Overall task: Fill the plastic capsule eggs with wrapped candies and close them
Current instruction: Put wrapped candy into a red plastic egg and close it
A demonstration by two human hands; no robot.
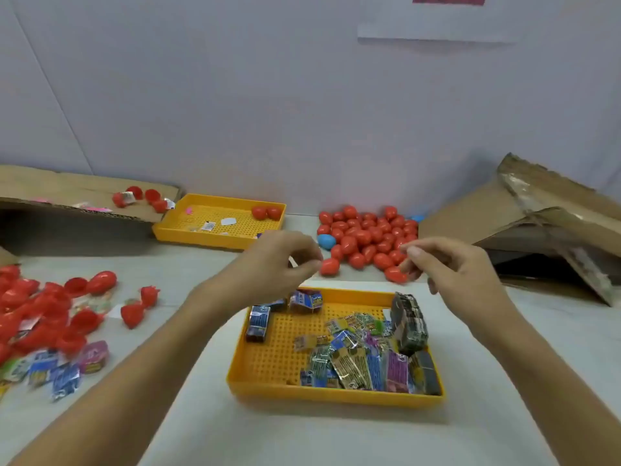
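Hands: your left hand (282, 260) and right hand (450, 264) hover above the yellow tray (268, 358) of wrapped candies (356, 354), fingers loosely curled, pinching nothing visible. Red capsule eggs (366, 240) heaped on the counter (201, 415) beyond.

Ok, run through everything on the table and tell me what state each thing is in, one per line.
Left hand: fingers curled, nothing visibly held.
Right hand: fingers loosely pinched, nothing visibly held.
Near yellow tray: partly filled with wrapped candies.
Far yellow tray: nearly empty, two closed red eggs inside.
Red egg pile: closed.
Blue egg: closed.
Left red shells: open halves.
Cardboard box: open, flaps bent.
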